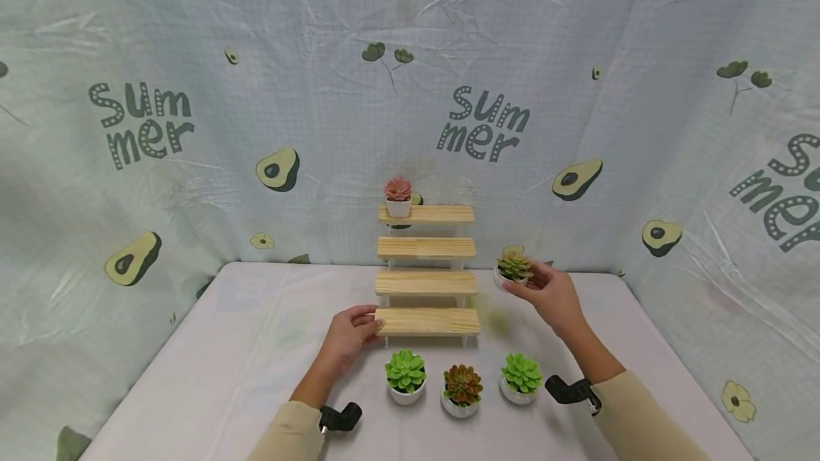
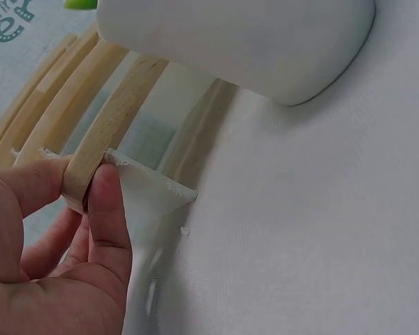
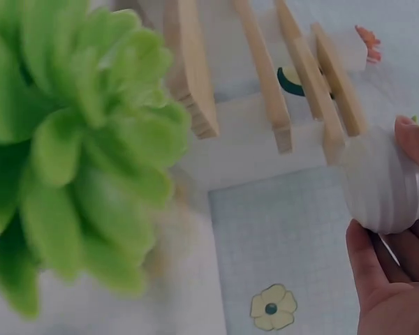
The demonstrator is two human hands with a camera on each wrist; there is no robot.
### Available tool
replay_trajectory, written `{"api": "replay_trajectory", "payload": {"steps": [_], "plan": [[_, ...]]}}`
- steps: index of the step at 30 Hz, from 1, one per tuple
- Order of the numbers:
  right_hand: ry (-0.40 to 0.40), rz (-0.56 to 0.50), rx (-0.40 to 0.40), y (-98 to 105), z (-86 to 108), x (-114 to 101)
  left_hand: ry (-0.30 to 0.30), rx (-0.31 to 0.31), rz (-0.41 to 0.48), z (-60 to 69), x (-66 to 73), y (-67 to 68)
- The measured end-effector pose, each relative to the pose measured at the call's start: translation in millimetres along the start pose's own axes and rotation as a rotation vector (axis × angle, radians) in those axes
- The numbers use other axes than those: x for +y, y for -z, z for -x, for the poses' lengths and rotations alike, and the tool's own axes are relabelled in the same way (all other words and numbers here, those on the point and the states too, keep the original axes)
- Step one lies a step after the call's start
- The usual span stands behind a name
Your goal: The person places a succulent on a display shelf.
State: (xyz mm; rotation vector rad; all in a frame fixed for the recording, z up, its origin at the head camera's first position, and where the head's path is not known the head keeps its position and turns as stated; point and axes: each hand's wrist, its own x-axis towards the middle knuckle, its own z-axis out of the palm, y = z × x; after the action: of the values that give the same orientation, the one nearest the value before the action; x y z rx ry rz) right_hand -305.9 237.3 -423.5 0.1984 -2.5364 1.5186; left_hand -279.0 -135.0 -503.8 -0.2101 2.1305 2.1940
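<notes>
A tiered wooden plant stand (image 1: 427, 282) with pale slats stands toward the back of the table. My left hand (image 1: 349, 336) pinches the left end of its lowest slat (image 2: 115, 118) between thumb and fingers. To the right of the stand, my right hand (image 1: 552, 297) holds a yellow-green potted succulent (image 1: 514, 262) by its white ribbed pot (image 3: 384, 181), near the height of the middle tiers. On the top slat, at its left, sits a pink succulent (image 1: 398, 193) in a small white pot.
In front of the stand are a bright green succulent (image 1: 405, 371), a reddish-brown succulent (image 1: 463, 385) and another green succulent (image 1: 522, 373), all in white pots on the white table (image 1: 256, 361). A printed cloth (image 1: 359, 112) hangs behind and along the sides.
</notes>
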Motion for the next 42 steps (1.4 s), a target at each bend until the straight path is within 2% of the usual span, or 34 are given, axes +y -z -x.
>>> {"api": "replay_trajectory", "payload": {"steps": [7, 25, 42], "plan": [[0.054, -0.037, -0.008, -5.9, -16.2, -16.4, 0.002, -0.004, -0.001, -0.2, -0.4, 0.2], [0.101, -0.106, -0.05, -12.7, -55.6, -51.2, 0.008, 0.004, -0.011, 0.2, 0.8, -1.3], [0.097, -0.125, -0.084, -14.9, -82.3, -76.1, -0.02, -0.006, 0.01, -0.5, -0.2, -0.6]]}}
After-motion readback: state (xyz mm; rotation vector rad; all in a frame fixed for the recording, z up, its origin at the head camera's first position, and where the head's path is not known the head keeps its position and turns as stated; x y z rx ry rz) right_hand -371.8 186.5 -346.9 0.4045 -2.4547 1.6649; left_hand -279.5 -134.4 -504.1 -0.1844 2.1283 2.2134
